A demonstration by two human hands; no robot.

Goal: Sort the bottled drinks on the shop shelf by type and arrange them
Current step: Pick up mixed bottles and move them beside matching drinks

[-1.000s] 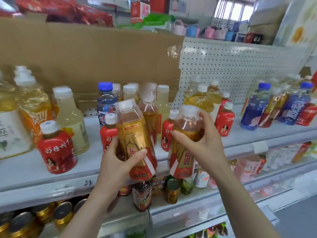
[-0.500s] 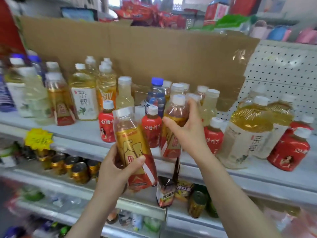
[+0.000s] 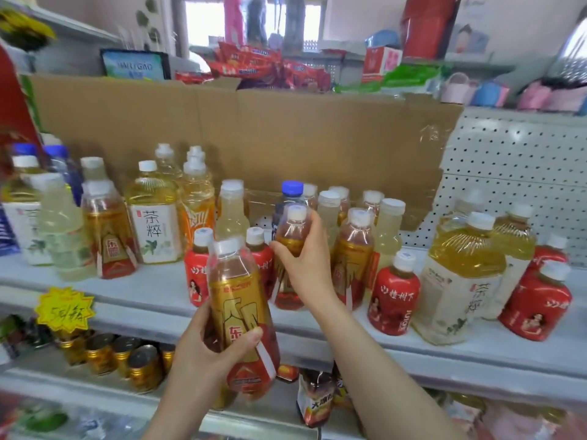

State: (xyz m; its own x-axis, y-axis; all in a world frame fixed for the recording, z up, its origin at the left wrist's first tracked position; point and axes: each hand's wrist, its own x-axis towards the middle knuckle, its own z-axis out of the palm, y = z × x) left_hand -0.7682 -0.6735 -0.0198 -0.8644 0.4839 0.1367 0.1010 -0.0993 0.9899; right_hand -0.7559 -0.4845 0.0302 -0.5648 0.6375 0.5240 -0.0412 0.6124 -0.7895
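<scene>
Bare shelf (image 3: 152,300) before crowded bottles (image 3: 152,230)

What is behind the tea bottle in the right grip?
A blue-capped bottle stands right behind the tea bottle, cardboard further back. Only its cap and a strip of dark body show; the tea bottle and right grip cover the rest.

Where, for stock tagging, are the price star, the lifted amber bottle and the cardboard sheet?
Price star (image 3: 65,309): head view, middle.
Lifted amber bottle (image 3: 236,300): head view, gold label.
Cardboard sheet (image 3: 286,138): head view, centre.
</scene>
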